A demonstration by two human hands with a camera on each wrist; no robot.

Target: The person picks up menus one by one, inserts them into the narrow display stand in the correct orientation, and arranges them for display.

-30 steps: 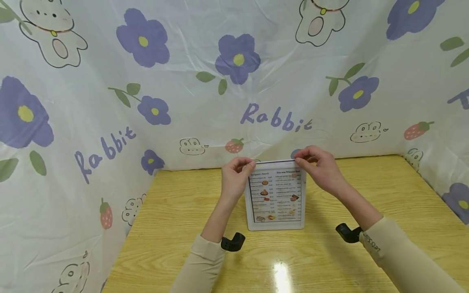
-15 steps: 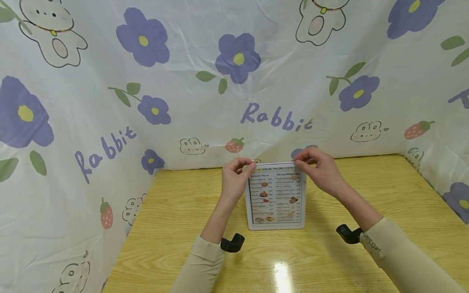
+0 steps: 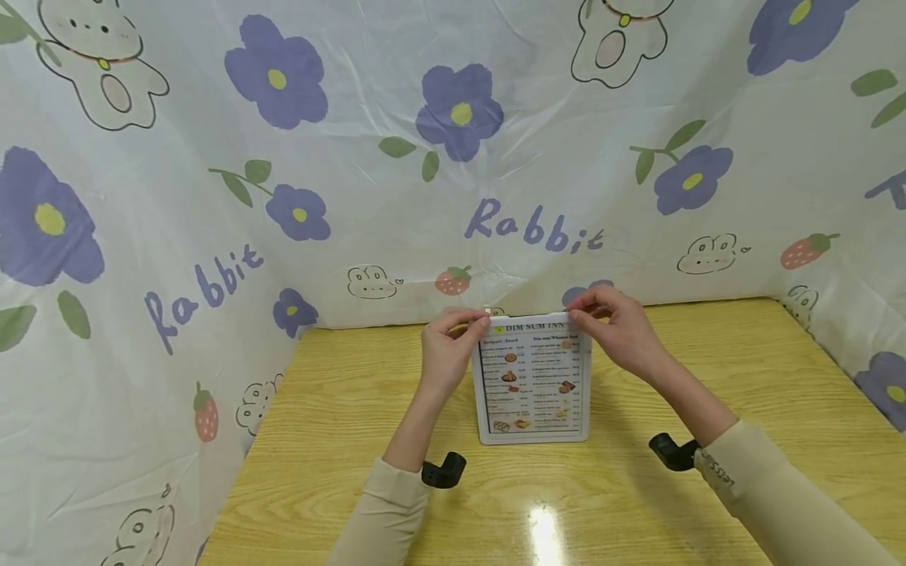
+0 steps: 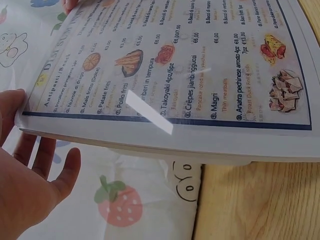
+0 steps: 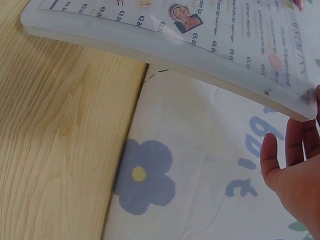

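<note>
A menu stand point(image 3: 534, 439) with a white, rounded frame stands upright on the table, tilted slightly back. Inside it shows a printed menu sheet point(image 3: 535, 377) headed "DIM SUM INN", with food pictures and prices. My left hand point(image 3: 448, 350) pinches the stand's top left corner, thumb on the front. At the top right corner my right hand point(image 3: 619, 326) pinches likewise, thumb facing me. In the left wrist view the spare fingers point(image 4: 67, 172) hang off the frame's edge. In the right wrist view the thumb is mostly cut off at the image edge.
The wooden table point(image 3: 340, 440) ends at a white cloth point(image 3: 396, 236) printed with purple flowers, rabbits and strawberries, hung behind and at both sides. Each wrist wears a black camera mount point(image 3: 444, 470). A bright reflection lies on the table's front part.
The menu sheet has slid down slightly within the frame, and its title line has come into view. My left hand has shifted a little left; my right hand has barely moved.
</note>
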